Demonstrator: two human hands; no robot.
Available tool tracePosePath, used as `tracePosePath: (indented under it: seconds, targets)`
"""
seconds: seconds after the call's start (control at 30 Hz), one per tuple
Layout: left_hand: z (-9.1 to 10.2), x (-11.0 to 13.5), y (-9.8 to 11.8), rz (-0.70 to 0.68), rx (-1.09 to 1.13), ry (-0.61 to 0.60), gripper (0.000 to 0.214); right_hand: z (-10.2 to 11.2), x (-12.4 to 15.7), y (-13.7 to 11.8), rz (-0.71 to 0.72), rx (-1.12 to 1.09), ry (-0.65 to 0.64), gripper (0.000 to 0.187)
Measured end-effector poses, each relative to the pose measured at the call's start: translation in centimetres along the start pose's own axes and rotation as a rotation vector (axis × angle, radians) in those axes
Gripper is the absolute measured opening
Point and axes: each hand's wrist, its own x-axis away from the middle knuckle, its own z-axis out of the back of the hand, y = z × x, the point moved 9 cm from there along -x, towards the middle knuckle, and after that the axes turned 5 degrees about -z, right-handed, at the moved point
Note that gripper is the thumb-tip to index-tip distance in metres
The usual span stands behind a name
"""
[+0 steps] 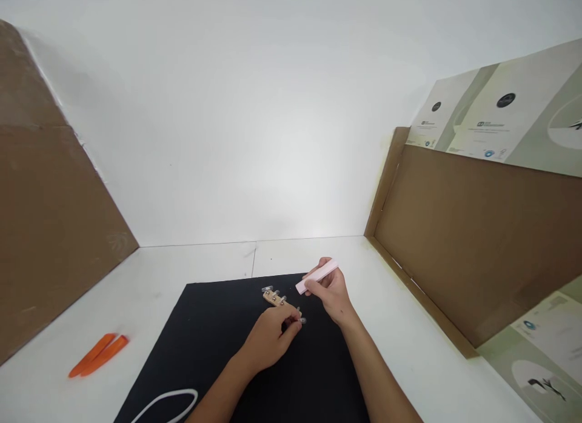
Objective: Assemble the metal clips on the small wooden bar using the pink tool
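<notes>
My right hand (333,291) is closed around a pale pink nail buffer block (318,276), held tilted above the black mat (204,320). A light wooden strip (271,298) lies slanted on the mat, with several clear nail tips (282,300) standing along it on small metal mounts. At the strip's near right end, my left hand (268,338) has its thumb and fingers closed on it, hiding part of that end. One clear tip (303,320) pokes out just beyond the left fingertips. The buffer block is apart from the strip.
Two orange tapered pieces (99,354) lie on the white table (150,277) at left. A white cable loop (170,393) rests on the mat's near left. Brown cardboard panels (45,186) stand at left and right, with a white wall (254,120) behind.
</notes>
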Motion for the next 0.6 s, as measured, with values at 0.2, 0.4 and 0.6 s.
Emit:
tracePosePath:
  seconds: [0.2, 0.4, 0.6]
  targets:
    - [-0.2, 0.0, 0.1, -0.018, -0.006, -0.03, 0.018, 0.1, 0.1, -0.4, 0.016, -0.001, 0.003, 0.046]
    - [0.7, -0.2, -0.3, -0.022, 0.02, 0.108, 0.02, 0.2, 0.0, -0.6, 0.028, 0.048, 0.003, 0.043]
    - [2.6, 0.0, -0.9, -0.021, 0.024, 0.349, 0.016, 1.5, 0.1, -0.4, 0.062, 0.242, 0.147, 0.037]
